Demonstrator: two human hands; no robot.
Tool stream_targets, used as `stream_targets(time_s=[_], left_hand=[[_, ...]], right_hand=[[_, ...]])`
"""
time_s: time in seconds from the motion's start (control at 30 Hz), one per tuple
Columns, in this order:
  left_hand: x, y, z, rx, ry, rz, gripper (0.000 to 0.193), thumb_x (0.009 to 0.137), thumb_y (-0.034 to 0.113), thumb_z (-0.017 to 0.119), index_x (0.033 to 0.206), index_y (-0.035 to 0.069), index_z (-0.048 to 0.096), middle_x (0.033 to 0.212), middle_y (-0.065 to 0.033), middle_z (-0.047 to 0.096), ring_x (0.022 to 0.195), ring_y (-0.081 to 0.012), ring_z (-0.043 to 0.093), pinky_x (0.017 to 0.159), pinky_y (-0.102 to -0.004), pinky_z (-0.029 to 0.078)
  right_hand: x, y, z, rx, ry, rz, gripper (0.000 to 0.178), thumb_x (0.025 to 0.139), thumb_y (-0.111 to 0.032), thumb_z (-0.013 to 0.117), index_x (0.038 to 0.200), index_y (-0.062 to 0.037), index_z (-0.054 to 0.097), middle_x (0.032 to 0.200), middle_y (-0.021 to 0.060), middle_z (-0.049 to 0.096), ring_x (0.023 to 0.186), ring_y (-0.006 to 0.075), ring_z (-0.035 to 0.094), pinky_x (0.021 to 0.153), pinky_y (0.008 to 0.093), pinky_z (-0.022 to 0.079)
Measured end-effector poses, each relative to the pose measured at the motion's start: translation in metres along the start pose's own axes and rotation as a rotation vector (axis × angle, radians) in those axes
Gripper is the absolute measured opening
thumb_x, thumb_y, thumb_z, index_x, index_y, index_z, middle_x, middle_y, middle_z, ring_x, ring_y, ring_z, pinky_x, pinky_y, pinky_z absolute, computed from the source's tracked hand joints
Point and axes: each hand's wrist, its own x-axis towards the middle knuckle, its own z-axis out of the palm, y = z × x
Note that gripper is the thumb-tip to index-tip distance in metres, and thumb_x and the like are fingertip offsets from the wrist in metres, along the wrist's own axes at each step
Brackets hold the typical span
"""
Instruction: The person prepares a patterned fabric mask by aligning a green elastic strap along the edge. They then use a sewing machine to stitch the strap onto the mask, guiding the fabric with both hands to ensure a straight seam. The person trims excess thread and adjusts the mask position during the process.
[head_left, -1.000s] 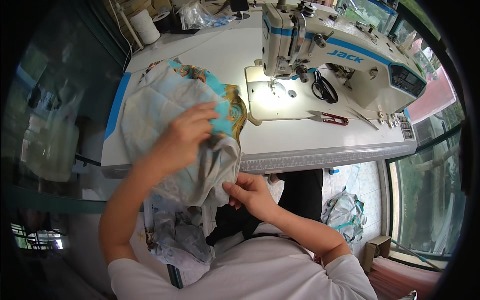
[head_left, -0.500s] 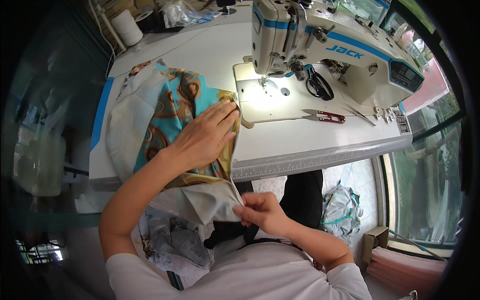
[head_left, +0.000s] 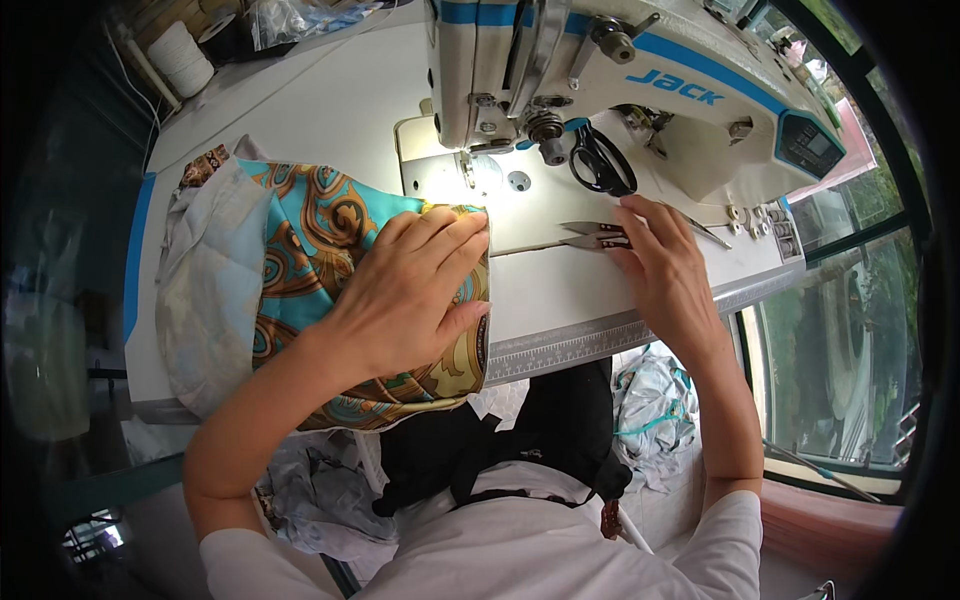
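Observation:
My left hand (head_left: 405, 285) lies flat on a patterned fabric (head_left: 310, 230) in turquoise, brown and gold, its fingers stretched out near the right edge. A pale grey-white side of the cloth shows at the left. On the white table, my right hand (head_left: 665, 265) has its thumb and forefinger apart on either side of the handles of thread snips (head_left: 596, 236). Whether the fingertips touch the snips I cannot tell. The snips' blades point left. Beyond the fabric stands a sewing machine (head_left: 700, 75), its lamp lighting the needle area (head_left: 467, 172).
Black-handled scissors (head_left: 603, 165) lie under the machine arm, and tweezers (head_left: 708, 228) beside my right hand. Several small bobbins (head_left: 750, 220) sit at the right end. A ruler strip (head_left: 560, 345) runs along the front edge. Thread cones (head_left: 180, 60) stand at the back left.
My right hand has let go of the fabric's lower corner and moved up to the snips. The near part of the cloth now lies patterned side up. The view has shifted.

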Motion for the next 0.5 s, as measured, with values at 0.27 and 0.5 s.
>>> stream_targets(time_s=[0.27, 0.5], left_hand=[[0.001, 0.002, 0.003, -0.005, -0.008, -0.028, 0.067, 0.088, 0.029, 0.081, 0.145, 0.000, 0.059, 0.152, -0.0148, 0.055, 0.139, -0.0341, 0.049, 0.117, -0.0497, 0.036], [0.000, 0.002, 0.004, -0.022, 0.012, -0.051, 0.070, 0.085, 0.028, 0.083, 0.145, 0.001, 0.060, 0.144, -0.0175, 0.053, 0.137, -0.0373, 0.049, 0.116, -0.0517, 0.037]], right_hand=[[0.011, 0.015, 0.027, 0.059, 0.075, -0.051, 0.025, 0.094, 0.001, 0.069, 0.119, 0.0055, 0.067, 0.109, 0.0150, 0.070, 0.097, 0.0340, 0.067, 0.087, 0.0446, 0.056], [0.024, -0.024, 0.023, -0.017, -0.050, -0.127, 0.047, 0.085, -0.016, 0.079, 0.130, -0.0079, 0.068, 0.080, 0.0020, 0.055, 0.071, 0.0192, 0.063, 0.061, 0.0352, 0.051]])
